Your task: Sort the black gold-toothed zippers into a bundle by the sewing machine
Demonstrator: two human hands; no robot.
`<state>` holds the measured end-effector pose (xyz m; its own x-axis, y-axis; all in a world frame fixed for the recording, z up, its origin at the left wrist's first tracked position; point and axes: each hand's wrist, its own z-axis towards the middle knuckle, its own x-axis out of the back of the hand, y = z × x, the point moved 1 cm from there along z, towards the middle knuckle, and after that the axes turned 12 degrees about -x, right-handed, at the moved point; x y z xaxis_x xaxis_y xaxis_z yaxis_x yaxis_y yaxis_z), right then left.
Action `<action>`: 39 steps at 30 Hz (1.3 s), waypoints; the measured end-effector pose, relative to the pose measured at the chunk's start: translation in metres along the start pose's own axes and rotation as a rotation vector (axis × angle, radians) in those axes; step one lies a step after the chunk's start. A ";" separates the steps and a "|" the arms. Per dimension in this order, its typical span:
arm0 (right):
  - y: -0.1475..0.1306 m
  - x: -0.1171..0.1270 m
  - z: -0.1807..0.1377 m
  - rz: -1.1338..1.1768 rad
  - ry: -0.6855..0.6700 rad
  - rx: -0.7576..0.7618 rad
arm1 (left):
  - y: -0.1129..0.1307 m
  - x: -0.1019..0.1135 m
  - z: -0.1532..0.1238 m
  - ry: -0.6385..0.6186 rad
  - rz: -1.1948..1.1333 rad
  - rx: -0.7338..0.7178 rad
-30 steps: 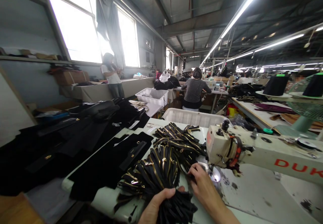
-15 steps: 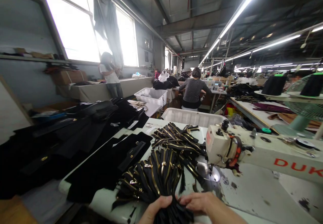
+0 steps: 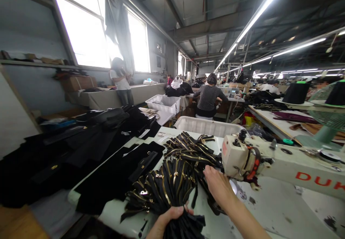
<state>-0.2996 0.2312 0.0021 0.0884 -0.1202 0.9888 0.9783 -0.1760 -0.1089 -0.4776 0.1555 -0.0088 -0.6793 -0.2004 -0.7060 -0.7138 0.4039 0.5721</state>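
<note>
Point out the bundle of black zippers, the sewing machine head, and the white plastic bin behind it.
bundle of black zippers [image 3: 167, 188], head view, on the fanned gold-toothed tapes.
sewing machine head [image 3: 235, 156], head view, on its cream end face.
white plastic bin [image 3: 207, 126], head view, on its near wall.

Both hands [image 3: 219, 187] and forearms bare — no sleeves, no gloves.

The left hand [image 3: 164, 221] is cut off by the near edge, its palm buried in the fanned bundle of black gold-toothed zippers [image 3: 164, 188]. The white sewing machine [image 3: 283, 162] runs off right, red lettering truncated. A far worker's blurred face [image 3: 319, 84] is unreadable.
</note>
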 end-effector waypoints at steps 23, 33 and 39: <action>0.013 -0.019 -0.043 -0.103 -0.090 0.062 | -0.003 -0.004 0.008 0.134 -0.082 0.055; 0.005 -0.002 -0.050 -0.025 -0.095 0.076 | 0.002 -0.008 0.001 0.031 -0.041 0.070; -0.034 -0.009 -0.092 -0.004 0.122 0.365 | 0.005 -0.022 -0.006 0.039 -0.086 0.014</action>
<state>-0.3509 0.1486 -0.0129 0.0834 -0.2396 0.9673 0.9828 0.1804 -0.0401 -0.4674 0.1568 0.0118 -0.6218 -0.2689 -0.7356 -0.7675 0.3959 0.5041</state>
